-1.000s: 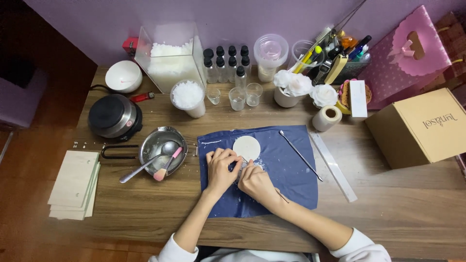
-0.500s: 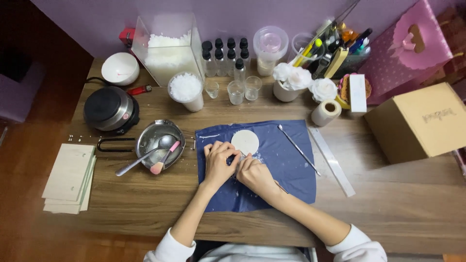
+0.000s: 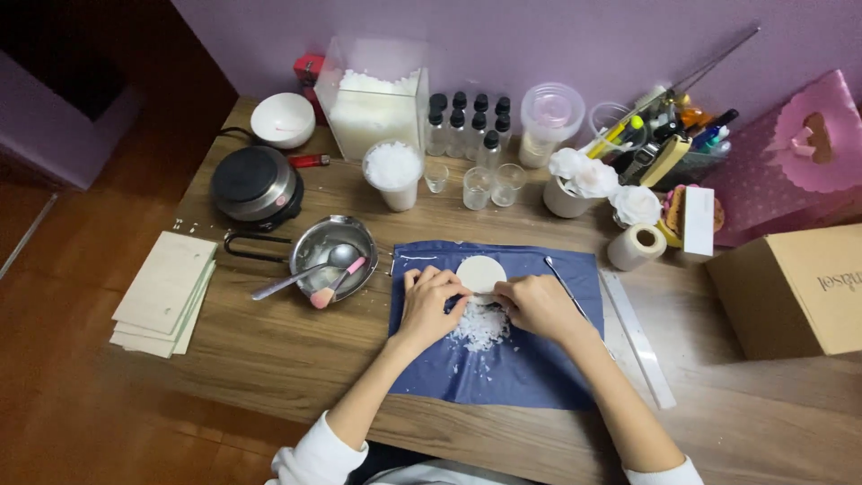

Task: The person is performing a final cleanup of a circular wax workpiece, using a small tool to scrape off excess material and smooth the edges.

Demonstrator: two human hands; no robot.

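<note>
A round white wax disc (image 3: 480, 272) lies at the far edge of a blue mat (image 3: 539, 368) on the wooden table. My left hand (image 3: 430, 300) and my right hand (image 3: 537, 304) meet at the disc's near edge, fingers curled around something small that I cannot make out. A pile of white wax flakes (image 3: 479, 330) lies on the mat just below the disc, between my two hands.
A steel pot (image 3: 334, 254) with a spoon and pink brush sits left of the mat, a small hot plate (image 3: 256, 186) beyond it. Wax containers, bottles and small glasses line the back. A thin metal tool (image 3: 558, 274), ruler (image 3: 639, 337), tape roll (image 3: 634, 246), cardboard box (image 3: 795, 289) stand right.
My hands have moved up to the disc's near edge. A pile of white flakes now lies on the mat under them; none showed in the earlier frames.
</note>
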